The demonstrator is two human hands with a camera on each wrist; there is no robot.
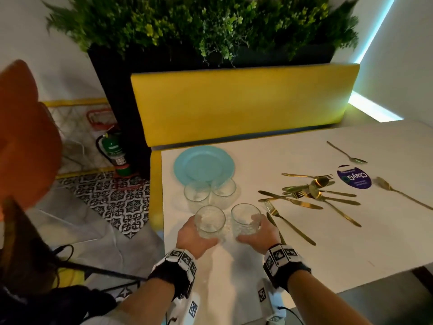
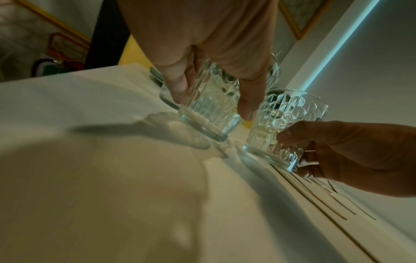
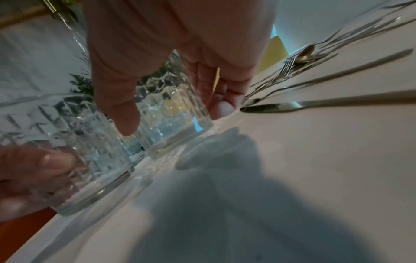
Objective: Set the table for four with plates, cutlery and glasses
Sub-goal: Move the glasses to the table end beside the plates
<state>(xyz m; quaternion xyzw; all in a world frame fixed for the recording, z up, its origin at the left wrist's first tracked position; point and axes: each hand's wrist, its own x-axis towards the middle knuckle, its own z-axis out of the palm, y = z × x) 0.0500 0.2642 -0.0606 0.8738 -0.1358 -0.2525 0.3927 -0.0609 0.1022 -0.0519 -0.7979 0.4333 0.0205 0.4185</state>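
Observation:
Near the front left edge of the white table (image 1: 328, 249), each hand grips one cut-glass tumbler. My left hand (image 1: 199, 233) wraps the left glass (image 1: 209, 221); in the left wrist view thumb and fingers curl round that glass (image 2: 209, 115). My right hand (image 1: 254, 231) wraps the right glass (image 1: 244, 219), and in the right wrist view this glass (image 3: 173, 113) sits between thumb and fingers. Both bases are at or just above the tabletop. Two more glasses (image 1: 196, 193) (image 1: 223, 187) stand behind, before the blue plates (image 1: 203, 164). A gold cutlery pile (image 1: 311, 191) lies to the right.
A fork (image 1: 288, 221) and a knife lie just right of my right hand. A lone spoon (image 1: 346, 152), a purple sticker (image 1: 354, 177) and another fork (image 1: 398, 191) are further right. A yellow bench (image 1: 234, 102) backs the table; an orange chair (image 1: 23, 137) stands at left.

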